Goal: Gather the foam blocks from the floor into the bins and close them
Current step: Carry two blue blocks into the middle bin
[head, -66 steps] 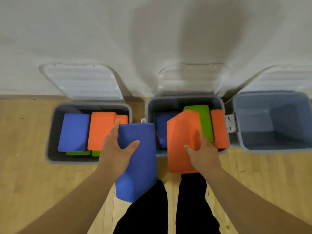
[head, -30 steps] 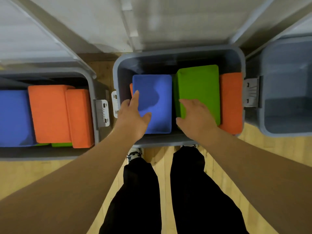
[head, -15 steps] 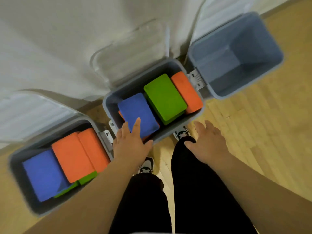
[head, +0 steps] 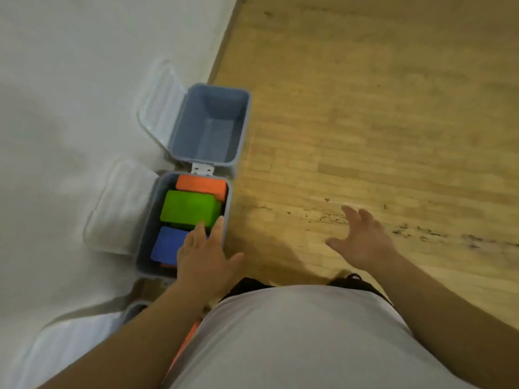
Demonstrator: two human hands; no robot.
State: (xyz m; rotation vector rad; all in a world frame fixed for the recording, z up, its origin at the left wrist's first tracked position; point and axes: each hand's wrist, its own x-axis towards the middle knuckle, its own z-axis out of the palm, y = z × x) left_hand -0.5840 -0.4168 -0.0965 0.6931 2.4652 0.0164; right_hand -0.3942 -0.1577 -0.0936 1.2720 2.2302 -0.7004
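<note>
A grey bin (head: 228,197) by the wall holds an orange block (head: 200,185), a green block (head: 189,207) and a blue block (head: 167,247). My left hand (head: 203,255) hovers flat over its near corner, fingers straight, holding nothing. Beyond it stands a second grey bin (head: 244,122) with nothing inside. My right hand (head: 362,238) is spread over the bare wooden floor, away from both bins, and holds nothing. A third bin (head: 132,311) shows only as a corner under my left forearm, with a strip of orange block (head: 185,346) beside my shirt.
Clear lids (head: 161,108) (head: 118,207) hang open against the white wall (head: 84,66). Another lid (head: 64,343) lies at the lower left. Wooden floor (head: 379,108) spreads to the right, scuffed near my right hand. My white shirt fills the bottom.
The view has swung right, so the bins now run up the left side. My left hand has drawn back from the blue block and my right hand has moved out over the floor.
</note>
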